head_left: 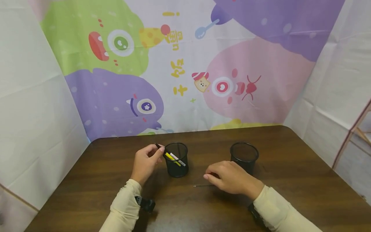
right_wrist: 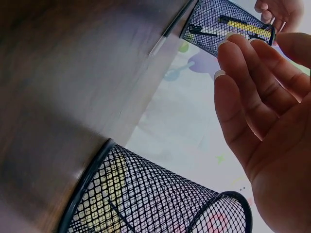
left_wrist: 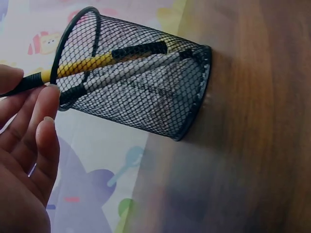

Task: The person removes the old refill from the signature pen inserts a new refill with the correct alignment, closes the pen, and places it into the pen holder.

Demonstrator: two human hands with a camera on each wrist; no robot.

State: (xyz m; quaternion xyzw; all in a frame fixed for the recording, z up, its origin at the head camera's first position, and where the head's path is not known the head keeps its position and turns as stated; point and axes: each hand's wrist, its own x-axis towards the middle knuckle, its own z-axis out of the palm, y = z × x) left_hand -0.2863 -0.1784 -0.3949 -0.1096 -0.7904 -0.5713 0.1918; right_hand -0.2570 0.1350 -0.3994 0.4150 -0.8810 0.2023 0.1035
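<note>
At the left black mesh pen cup point(head_left: 177, 171), my left hand point(head_left: 146, 162) pinches the black end of a yellow-and-black pen point(left_wrist: 85, 64). The rest of that pen leans inside the cup, beside a white-and-black pen point(left_wrist: 121, 77). My right hand point(head_left: 232, 178) hovers over the table with loosely bent fingers and nothing in them. Below it lies a thin dark pen point(head_left: 201, 186) with a pale tip, partly hidden by the hand in the head view; the right wrist view shows this pen point(right_wrist: 167, 33) on the wood.
A second black mesh cup point(head_left: 248, 165) stands behind my right hand, its wall point(right_wrist: 155, 194) close to that hand in the right wrist view. The brown wooden table point(head_left: 95, 187) ends at a cartoon-printed curtain point(head_left: 185, 106). White cloth point(head_left: 29, 80) hangs at both sides.
</note>
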